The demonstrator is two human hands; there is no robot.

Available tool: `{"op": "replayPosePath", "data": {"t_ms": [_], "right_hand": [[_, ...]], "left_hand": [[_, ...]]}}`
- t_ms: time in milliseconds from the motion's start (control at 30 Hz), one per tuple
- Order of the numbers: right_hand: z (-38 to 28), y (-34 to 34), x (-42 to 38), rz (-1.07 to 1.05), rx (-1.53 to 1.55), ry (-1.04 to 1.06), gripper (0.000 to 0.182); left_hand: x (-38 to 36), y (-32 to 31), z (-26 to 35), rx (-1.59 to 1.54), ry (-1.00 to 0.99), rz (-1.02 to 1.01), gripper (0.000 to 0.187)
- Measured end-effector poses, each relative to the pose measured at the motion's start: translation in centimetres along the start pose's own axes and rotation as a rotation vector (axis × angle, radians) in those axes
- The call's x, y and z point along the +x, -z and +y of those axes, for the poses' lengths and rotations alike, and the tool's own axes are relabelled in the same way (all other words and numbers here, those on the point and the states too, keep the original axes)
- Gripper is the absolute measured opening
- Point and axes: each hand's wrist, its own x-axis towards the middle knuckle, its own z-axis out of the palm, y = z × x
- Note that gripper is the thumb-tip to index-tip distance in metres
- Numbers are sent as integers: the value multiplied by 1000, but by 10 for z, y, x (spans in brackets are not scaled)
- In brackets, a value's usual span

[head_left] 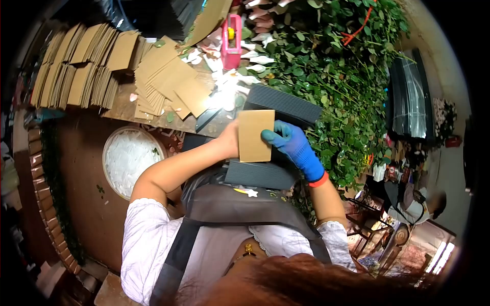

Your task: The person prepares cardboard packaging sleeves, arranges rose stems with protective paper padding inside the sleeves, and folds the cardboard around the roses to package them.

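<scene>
A tan cardboard piece (256,136) is held up in front of me between both hands. My left hand (231,139), bare, grips its left edge, with most of the fingers hidden behind it. On the right edge, my right hand (293,144) in a blue glove with a red cuff pinches the card, thumb on the front face. Behind the card lies a dark corrugated sheet (286,104), and below it another dark corrugated piece (261,174) is near my lap.
Loose cardboard pieces (168,76) and stacked bundles (84,43) occupy the wooden table to the left. Leafy stems (332,102) pile up at right. A pink-framed tool (231,43) stands at the back. A white tub (108,166) holds whitish strips. Another person (416,204) is at far right.
</scene>
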Motion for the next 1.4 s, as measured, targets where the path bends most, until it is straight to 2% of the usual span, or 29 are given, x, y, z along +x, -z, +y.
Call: {"op": "replayPosePath", "data": {"t_ms": [33,67,100,200,233,300,333,367,433,467,567,600,633,700,733,767,833,867,967,1033,1100,1200,1300,1367,1400], "right_hand": [[19,8,-1,36,-82,-130,35],[35,15,0,57,-208,-115,44],[43,17,3,34,-230,-154,46],[58,15,16,-21,-341,-256,53],[38,14,13,-23,-459,-216,53],[53,11,19,-8,-499,-175,55],[44,11,18,-45,-528,-210,56],[46,10,20,-26,-587,-155,57],[54,10,22,9,-710,-58,58],[53,11,23,8,-800,-43,58],[11,28,11,-187,-952,2,54],[1,42,7,-172,-809,91,47],[-11,58,3,-38,-550,199,37],[-12,105,33,241,-271,414,36],[-4,132,58,449,-347,371,35],[-4,162,83,615,-600,322,34],[40,219,146,842,-865,153,38],[71,243,170,895,-1109,49,42],[107,245,168,565,-1196,-139,45],[97,223,144,150,-1267,-341,48],[122,206,115,149,-1305,-217,37],[117,216,90,49,-1208,-270,34],[39,240,74,318,-1010,-158,33],[27,258,100,632,-986,-122,30],[39,273,122,670,-1089,-55,28]], "left_hand": [[-5,1,-2,86,-79,56,46],[-10,-2,-6,219,-150,88,50],[-7,11,2,198,-112,22,51],[-17,10,-21,128,-149,-2,46],[-24,25,-23,84,-158,-2,45],[-35,41,-19,128,-79,303,36],[-39,48,-14,119,-85,326,33],[-39,58,-7,106,-90,349,32],[-15,73,22,16,-166,227,30],[-7,68,31,32,-139,150,23],[-8,57,30,26,-76,58,14],[-8,59,32,32,-48,18,15],[-6,62,35,41,-39,-7,17],[-6,60,37,23,-6,2,18],[-5,61,39,26,-4,-3,19],[-3,63,42,22,3,-10,20],[-1,64,43,6,24,-25,20],[-2,65,45,2,38,-29,19],[-3,67,49,1,75,-50,20],[-2,65,49,11,94,-56,20],[-1,67,50,20,106,-61,19],[1,67,50,28,88,-61,19],[2,66,48,28,68,-56,18],[3,69,51,26,70,-66,18],[2,69,51,26,70,-69,18]]}}
